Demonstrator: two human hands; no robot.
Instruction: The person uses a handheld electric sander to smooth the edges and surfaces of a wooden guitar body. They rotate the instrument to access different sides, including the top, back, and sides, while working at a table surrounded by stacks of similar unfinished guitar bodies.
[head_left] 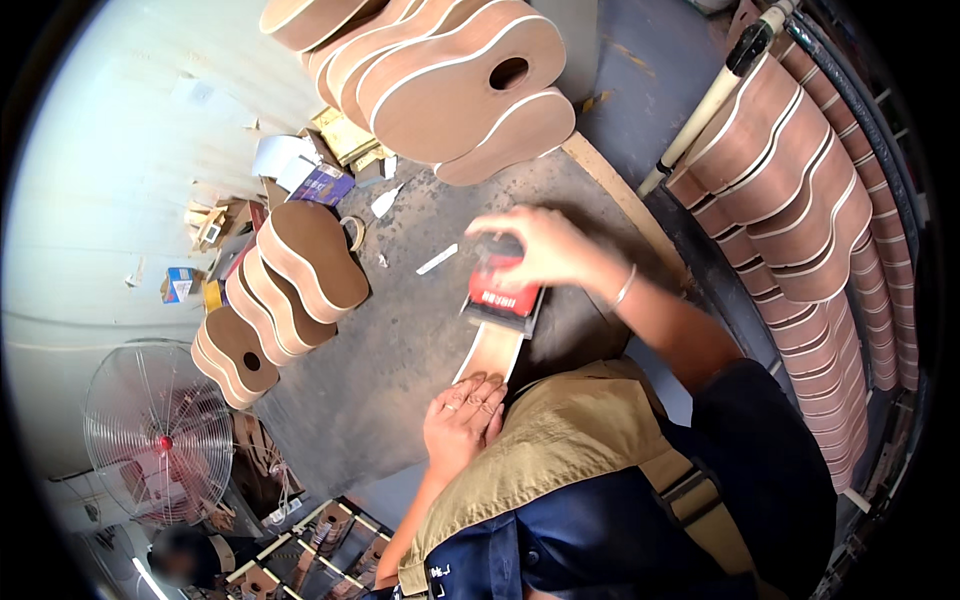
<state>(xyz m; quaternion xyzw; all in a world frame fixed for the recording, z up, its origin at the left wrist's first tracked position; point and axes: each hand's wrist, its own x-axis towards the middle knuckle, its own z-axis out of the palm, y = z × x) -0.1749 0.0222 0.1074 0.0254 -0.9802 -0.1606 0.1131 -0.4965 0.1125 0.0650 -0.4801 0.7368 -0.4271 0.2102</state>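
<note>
Left of the dark grey worktop [340, 410] stands a round wire-caged fan with a red hub [163, 443]. On the worktop's left edge sit small waisted brown wooden instrument bodies [312, 250]; at its far end, larger brown guitar bodies with white edging [440, 90] are stacked. By its near edge, the left hand [462, 420] lays its fingers over a pale wooden piece with white edges [492, 352]; whether they clench it, I cannot tell. Above the worktop's middle, the right hand [550, 245], blurred, grasps a red-and-black sander-like tool [503, 297] in its fingers, against that piece. Right of the worktop hang rows of reddish-brown curved bodies [800, 210]
</note>
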